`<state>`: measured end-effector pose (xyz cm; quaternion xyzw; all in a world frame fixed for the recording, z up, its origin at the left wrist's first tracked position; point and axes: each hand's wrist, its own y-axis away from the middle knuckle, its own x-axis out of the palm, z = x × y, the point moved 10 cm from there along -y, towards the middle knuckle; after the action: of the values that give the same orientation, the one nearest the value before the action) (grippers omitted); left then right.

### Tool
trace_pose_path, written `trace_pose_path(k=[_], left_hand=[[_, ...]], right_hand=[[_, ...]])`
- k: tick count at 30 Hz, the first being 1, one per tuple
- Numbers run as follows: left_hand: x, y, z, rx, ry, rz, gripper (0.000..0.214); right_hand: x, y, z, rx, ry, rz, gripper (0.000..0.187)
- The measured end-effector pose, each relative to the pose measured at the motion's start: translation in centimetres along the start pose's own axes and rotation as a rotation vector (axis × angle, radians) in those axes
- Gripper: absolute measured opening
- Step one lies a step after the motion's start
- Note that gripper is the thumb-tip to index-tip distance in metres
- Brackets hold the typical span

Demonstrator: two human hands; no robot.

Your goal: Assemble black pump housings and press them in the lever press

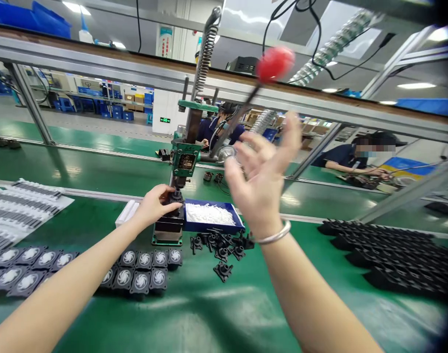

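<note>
A green hand-operated arbor press point(185, 157) stands on the bench, its spring upright above and a lever with a red knob point(275, 63) reaching up to the right. My left hand point(154, 206) has thumb and fingers around a small black plastic part point(176, 195) beneath the press ram. My right hand point(262, 179) is raised beside the lever, fingers spread, holding nothing; it looks apart from the red knob. Several black plastic brackets point(224, 252) lie loose right of the press base. A blue tray point(238, 226) with small white pieces sits just behind them.
Rows of black square fan-like units with white swirls point(141, 281) lie at front left. White-and-black strips point(21, 206) are further left, with stacked black parts point(400, 255) at right. A metal frame rail point(99, 63) crosses overhead. Two people work beyond the bench.
</note>
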<state>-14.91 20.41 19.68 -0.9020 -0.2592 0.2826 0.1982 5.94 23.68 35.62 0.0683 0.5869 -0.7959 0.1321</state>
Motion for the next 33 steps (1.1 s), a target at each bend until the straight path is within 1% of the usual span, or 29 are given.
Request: trace_pose_path(k=[1,3,4,5,7,9,11,13,14,15,16,18,20,22,23,25,27,29,31,33], left_hand=[[0.2,0.9,-0.8,0.008,-0.006,-0.013,0.040],[0.9,2.9,-2.6,0.045,-0.040,-0.026,0.040],[1.4,4.0,-3.7,0.089,-0.111,-0.028,0.038],[2.0,4.9,-4.7,0.147,-0.176,-0.023,0.038],[3.0,6.5,-6.8,0.296,-0.268,-0.032,0.036],[4.1,7.4,-8.1,0.410,-0.346,-0.054,0.038],[5.5,7.6,-9.1,0.509,-0.425,-0.044,0.045],[6.7,7.3,-9.7,0.592,-0.496,0.010,0.051],[7.0,6.8,-9.6,0.615,-0.528,0.040,0.053],[6.9,6.1,-9.1,0.616,-0.564,0.061,0.054],[6.5,5.1,-8.3,0.598,-0.606,0.061,0.057],[4.8,2.6,-6.0,0.538,-0.716,0.021,0.066],[3.2,0.3,-3.1,0.472,-0.834,0.005,0.079],[2.5,-1.3,-0.2,0.412,-0.860,0.068,0.091],[2.4,-1.9,1.1,0.373,-0.837,0.119,0.094],[2.5,-2.4,3.3,0.278,-0.766,0.213,0.096],[2.8,-2.4,4.4,0.206,-0.713,0.274,0.094],[3.2,-2.2,4.4,0.192,-0.694,0.308,0.094],[3.5,-2.1,4.1,0.198,-0.692,0.332,0.094],[3.7,-2.1,4.0,0.189,-0.697,0.355,0.093]], right_hand=[[1.1,1.9,-0.5,0.075,-0.017,0.108,0.083],[3.9,6.7,-1.2,0.226,-0.024,0.331,0.086],[4.9,9.0,-1.3,0.285,-0.006,0.398,0.085],[5.5,10.9,-1.4,0.321,0.023,0.415,0.084],[6.1,13.2,-1.6,0.373,0.093,0.400,0.071],[5.7,14.1,-2.1,0.407,0.170,0.366,0.058],[4.4,14.4,-2.8,0.427,0.232,0.343,0.050],[2.1,14.8,-4.1,0.443,0.308,0.329,0.045],[0.4,15.2,-5.3,0.472,0.369,0.329,0.043],[-1.6,16.0,-7.0,0.524,0.449,0.333,0.042],[-3.9,17.0,-8.9,0.594,0.537,0.336,0.041],[-9.3,19.7,-13.4,0.773,0.715,0.330,0.039],[-14.8,22.6,-17.3,0.896,0.817,0.295,0.035],[-20.0,25.6,-20.5,1.014,0.912,0.272,0.031],[-22.4,26.8,-21.7,1.056,0.954,0.257,0.031],[-26.5,28.8,-23.5,1.111,1.013,0.243,0.030],[-29.8,29.9,-24.7,1.132,1.039,0.247,0.029],[-32.1,30.3,-25.5,1.133,1.044,0.260,0.028],[-33.5,30.0,-25.8,1.117,1.048,0.260,0.032],[-33.6,29.0,-25.6,1.069,1.057,0.240,0.042]])
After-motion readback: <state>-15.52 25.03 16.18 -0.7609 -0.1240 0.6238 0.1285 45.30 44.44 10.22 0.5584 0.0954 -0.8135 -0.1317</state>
